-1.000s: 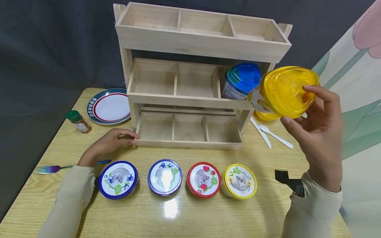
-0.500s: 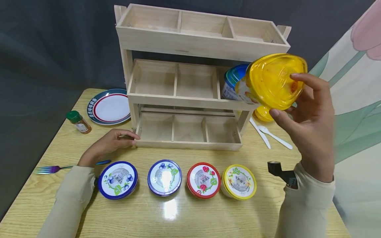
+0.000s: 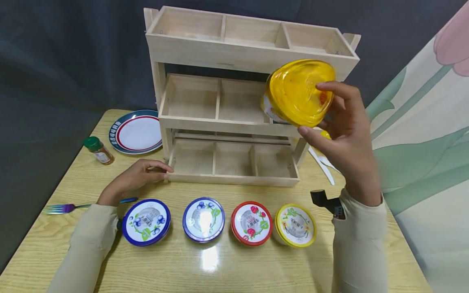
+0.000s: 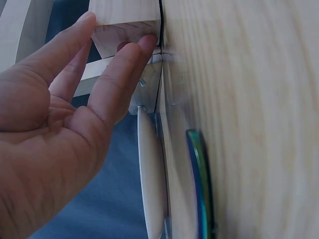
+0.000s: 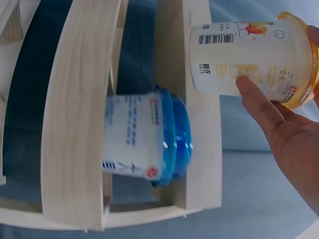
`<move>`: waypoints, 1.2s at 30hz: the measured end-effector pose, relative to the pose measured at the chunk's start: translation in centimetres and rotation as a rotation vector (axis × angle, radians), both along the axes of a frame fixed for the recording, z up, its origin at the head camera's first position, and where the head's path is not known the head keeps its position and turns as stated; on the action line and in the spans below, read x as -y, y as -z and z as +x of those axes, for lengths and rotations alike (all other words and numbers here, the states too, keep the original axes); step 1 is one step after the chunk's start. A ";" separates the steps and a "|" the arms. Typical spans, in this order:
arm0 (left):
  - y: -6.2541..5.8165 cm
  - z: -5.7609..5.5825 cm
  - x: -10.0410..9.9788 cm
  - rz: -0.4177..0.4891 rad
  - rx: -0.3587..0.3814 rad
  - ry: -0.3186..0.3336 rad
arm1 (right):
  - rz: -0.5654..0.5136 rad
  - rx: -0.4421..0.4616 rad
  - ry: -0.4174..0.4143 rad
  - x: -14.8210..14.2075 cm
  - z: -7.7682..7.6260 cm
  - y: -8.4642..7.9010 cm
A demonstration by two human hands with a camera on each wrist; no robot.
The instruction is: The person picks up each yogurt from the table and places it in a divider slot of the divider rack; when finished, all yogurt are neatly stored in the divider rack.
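Observation:
My right hand grips a tub with a yellow lid, fingers and thumb spread round it. In the head view the tub is tilted in front of the rack's right side, between the upper and middle tiers. Its white printed side shows in the right wrist view. A blue-lidded tub sits in the middle tier's right compartment, largely hidden behind the held tub in the head view. My left hand touches the left front corner of the bottom tray of the wooden rack with nearly straight fingers.
Several round lidded tubs line the front: blue, another blue, red, yellow. A plate, spice jar and fork lie left. A white plastic knife and spoon lie right.
My right hand has carried the yellow-lidded tub left and slightly up, from beside the rack to in front of it, covering the blue-lidded tub. The left hand stays at the tray corner.

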State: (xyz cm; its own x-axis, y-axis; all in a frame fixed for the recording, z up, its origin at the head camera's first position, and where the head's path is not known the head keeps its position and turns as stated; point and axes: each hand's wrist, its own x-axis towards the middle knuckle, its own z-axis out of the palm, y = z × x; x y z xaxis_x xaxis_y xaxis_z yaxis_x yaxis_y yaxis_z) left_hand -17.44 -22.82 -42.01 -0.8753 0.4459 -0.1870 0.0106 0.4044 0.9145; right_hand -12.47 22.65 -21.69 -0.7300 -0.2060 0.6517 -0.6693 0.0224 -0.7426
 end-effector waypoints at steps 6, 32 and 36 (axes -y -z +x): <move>0.0 0.0 0.0 -0.014 0.010 0.003 | 0.077 -0.019 0.009 1.3 -1.1 0.6; 0.1 -0.1 0.2 -0.039 0.033 0.002 | 0.234 0.089 0.134 4.3 -5.0 4.4; 0.1 -0.1 0.1 -0.039 0.028 0.003 | 0.246 0.107 0.157 4.8 -5.4 4.5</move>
